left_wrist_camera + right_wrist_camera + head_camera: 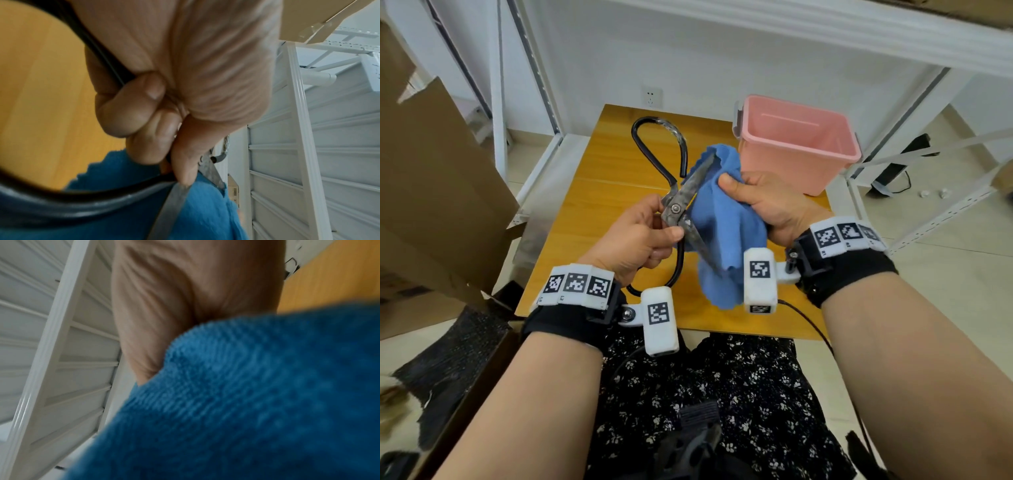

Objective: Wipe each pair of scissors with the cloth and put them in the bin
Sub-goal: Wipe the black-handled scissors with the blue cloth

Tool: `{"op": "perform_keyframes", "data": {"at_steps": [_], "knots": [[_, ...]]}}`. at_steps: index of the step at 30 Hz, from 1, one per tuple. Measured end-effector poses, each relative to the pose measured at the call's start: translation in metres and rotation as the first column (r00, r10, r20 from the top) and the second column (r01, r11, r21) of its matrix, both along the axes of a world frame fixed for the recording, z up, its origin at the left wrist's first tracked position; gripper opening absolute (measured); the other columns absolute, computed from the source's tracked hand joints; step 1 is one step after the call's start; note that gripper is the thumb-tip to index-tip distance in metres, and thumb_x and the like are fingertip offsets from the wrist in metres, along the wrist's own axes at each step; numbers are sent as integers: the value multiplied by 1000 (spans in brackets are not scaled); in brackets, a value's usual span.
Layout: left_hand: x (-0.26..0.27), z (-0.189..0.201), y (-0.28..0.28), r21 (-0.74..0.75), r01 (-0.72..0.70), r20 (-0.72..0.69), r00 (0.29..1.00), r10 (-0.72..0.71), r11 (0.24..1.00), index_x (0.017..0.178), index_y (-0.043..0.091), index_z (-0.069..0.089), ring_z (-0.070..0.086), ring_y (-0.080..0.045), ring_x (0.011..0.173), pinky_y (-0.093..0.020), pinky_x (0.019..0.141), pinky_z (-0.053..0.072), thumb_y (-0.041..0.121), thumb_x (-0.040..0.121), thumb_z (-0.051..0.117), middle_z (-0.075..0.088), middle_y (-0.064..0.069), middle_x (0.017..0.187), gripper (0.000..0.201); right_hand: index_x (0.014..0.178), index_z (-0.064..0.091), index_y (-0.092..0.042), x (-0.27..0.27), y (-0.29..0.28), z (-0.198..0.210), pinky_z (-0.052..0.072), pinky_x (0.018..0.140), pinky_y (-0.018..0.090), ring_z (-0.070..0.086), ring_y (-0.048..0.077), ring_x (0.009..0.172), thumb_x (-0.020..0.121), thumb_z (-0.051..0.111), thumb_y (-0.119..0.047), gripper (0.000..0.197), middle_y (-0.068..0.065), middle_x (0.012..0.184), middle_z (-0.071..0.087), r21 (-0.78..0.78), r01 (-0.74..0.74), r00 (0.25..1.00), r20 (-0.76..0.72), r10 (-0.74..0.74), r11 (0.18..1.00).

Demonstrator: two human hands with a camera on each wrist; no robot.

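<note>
Blades of the scissors (690, 192) are gaping while the left hand (633, 236) is gripping them near the pivot and the right hand (763, 202) is clutching the cloth (722, 219), risking a nicked finger.

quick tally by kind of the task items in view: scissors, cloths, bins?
Scissors: 1, open, gripped by the left hand
Cloth: 1, blue, held by the right hand
Bin: 1, pink, nothing visible inside
Total: 3
</note>
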State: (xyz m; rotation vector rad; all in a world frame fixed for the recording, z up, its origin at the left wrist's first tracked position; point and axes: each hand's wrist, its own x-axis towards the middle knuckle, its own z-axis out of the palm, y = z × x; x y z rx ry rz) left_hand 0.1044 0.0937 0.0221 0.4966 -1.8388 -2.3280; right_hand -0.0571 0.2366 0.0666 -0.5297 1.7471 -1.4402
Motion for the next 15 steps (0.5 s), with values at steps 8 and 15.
{"op": "perform_keyframes", "data": {"at_steps": [8, 15], "knots": [[-2, 3, 0, 130, 32, -51, 998, -26, 991, 88, 17, 47, 27, -7, 40, -13, 40, 17, 4, 79, 59, 39, -3, 67, 21, 110, 66, 0, -13, -2, 12, 54, 95, 40, 68, 27, 102, 98, 58, -24, 28, 17, 112, 70, -113, 63, 979, -187, -83, 992], [-3, 2, 1, 125, 17, -73, 997, -8, 992, 89, 17, 47, 28, -8, 42, -15, 39, 18, 4, 81, 58, 40, -1, 67, 19, 135, 53, 1, 8, -10, 1, 46, 107, 48, 60, 30, 123, 104, 44, -32, 46, 20, 131, 62, -177, -58, 998, -23, 55, 982]]}}
